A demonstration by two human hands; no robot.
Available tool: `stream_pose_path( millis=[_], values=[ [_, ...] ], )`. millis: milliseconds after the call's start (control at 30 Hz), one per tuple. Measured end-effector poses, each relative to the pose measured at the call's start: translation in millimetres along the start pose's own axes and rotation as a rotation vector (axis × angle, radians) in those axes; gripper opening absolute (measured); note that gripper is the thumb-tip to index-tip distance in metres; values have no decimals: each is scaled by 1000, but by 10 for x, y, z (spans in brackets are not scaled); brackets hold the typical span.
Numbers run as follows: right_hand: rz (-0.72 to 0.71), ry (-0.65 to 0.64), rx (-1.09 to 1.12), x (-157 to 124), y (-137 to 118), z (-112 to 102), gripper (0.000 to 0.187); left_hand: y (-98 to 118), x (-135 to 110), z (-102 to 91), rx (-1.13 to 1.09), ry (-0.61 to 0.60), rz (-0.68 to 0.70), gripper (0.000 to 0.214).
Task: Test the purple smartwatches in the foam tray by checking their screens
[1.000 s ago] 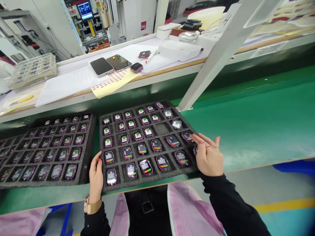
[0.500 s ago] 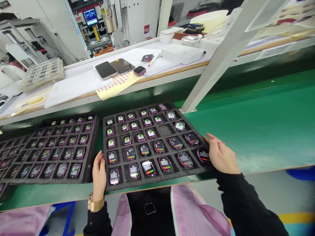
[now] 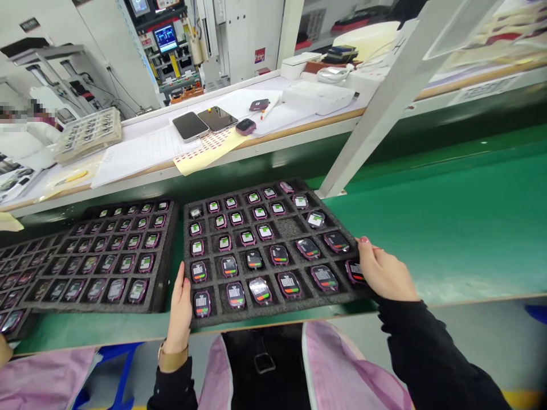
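A dark grey foam tray lies on the green bench in front of me, tilted slightly in view. Its compartments hold several smartwatches with purple cases and lit screens; the far rows show white and green, the near rows dark with red and green. One compartment in the middle right holds no watch. My left hand presses along the tray's left side, fingers pointing away from me. On the right side, my right hand is closed round the near corner, partly covering a watch; its fingers underneath are hidden.
Another foam tray of watches stands close on the left, with more trays beyond. A slanted white post rises behind the tray. The shelf above bears two phones, two watches, papers and a white box. Another person's hand shows at far left.
The view has shifted a little, so the scene sits slightly farther right. Both hands stay on the tray's sides. Another person's hand has come into view at the left edge.
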State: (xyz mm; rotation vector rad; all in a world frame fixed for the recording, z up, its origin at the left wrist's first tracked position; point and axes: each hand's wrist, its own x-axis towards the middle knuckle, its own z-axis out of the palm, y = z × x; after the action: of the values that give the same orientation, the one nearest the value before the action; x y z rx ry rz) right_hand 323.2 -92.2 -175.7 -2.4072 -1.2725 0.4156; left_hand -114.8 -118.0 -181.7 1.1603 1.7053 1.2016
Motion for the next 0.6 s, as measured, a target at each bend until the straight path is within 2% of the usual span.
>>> stream_pose_path(
  millis=[167,367,500,600],
  values=[
    [3,12,-35,-64,14,-51,69,12,-103,-30,4,-14,-6,53],
    [51,-70,-80,-283,4,-211,69,46,-312,-110,7,-14,-62,55],
    [61,-130,-101,-400,30,-322,63,142,-457,-181,-9,-28,-183,58],
    [41,-171,-98,-406,31,-403,63,194,-472,-225,-97,-33,-265,56]
  ],
)
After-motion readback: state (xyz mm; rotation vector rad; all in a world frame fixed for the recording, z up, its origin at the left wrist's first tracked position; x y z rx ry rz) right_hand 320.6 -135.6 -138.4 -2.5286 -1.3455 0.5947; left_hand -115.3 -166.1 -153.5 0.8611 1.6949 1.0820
